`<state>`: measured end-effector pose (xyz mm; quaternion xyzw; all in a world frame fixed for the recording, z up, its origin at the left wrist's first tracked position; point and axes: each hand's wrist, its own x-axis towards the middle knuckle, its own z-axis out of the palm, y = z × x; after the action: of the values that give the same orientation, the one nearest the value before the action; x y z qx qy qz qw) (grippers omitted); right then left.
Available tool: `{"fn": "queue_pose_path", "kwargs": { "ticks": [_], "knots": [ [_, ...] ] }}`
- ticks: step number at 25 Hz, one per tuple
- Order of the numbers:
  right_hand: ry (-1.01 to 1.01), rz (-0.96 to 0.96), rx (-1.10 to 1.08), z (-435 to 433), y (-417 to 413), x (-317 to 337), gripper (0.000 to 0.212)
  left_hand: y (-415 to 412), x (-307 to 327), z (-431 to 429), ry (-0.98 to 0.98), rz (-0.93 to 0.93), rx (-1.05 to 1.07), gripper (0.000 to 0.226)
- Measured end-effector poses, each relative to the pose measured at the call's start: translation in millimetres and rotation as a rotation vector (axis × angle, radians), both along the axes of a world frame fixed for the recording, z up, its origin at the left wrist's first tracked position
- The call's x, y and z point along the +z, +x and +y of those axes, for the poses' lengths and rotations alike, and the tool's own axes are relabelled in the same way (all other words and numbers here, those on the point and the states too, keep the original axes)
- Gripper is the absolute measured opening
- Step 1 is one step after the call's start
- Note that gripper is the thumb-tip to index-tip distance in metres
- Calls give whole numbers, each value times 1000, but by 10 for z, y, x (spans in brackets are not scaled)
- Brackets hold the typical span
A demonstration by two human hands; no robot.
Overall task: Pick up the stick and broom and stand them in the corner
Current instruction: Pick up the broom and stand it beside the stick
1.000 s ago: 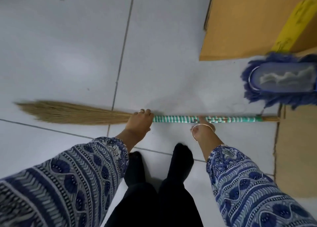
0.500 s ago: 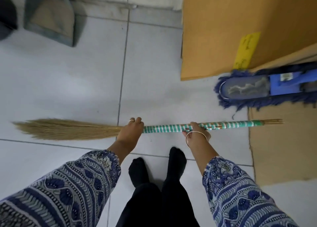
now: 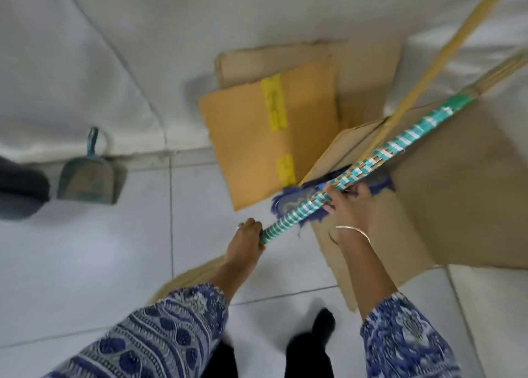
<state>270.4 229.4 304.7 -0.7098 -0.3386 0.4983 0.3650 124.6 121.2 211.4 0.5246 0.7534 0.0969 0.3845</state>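
Observation:
The broom [image 3: 380, 155] has a handle wrapped in green and silver bands and straw bristles. It is off the floor and tilted, handle end up toward the upper right, bristles low behind my left arm. My left hand [image 3: 245, 242] grips the handle near the bristles. My right hand [image 3: 350, 206] grips it higher up. A plain yellow stick [image 3: 445, 49] leans upright toward the corner at the upper right, its lower end at a blue mop head [image 3: 288, 203] on the floor.
Flat cardboard sheets [image 3: 257, 137] lean against the white wall, and a larger sheet [image 3: 463, 200] lies by the corner on the right. A teal dustpan [image 3: 88, 177] stands against the wall at the left beside a dark object [image 3: 20, 189]. My feet in black socks stand on white tiles.
The broom lay flat on the floor under both hands. Now both hands have lifted it and swung its handle end up toward the right corner. The view has tipped up toward the wall.

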Motion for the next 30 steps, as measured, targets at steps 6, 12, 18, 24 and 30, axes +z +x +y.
{"fn": "queue_pose_path", "kwargs": {
  "ticks": [6,12,18,24,30],
  "knots": [
    [171,-44,-8,680,1801,827,27,2034,489,874,145,-142,105,20],
    [243,-181,73,1395,3348,1153,19,3822,772,1607,173,-275,171,19],
    [332,-253,261,2213,3764,1111,19,4447,580,2527,152,-399,244,16],
    [291,-276,368,3272,4017,439,19,4773,-157,3482,65,-321,336,23],
    [261,-297,509,4111,4014,-242,19,4861,-591,4169,1,-251,474,10]
  ]
}}
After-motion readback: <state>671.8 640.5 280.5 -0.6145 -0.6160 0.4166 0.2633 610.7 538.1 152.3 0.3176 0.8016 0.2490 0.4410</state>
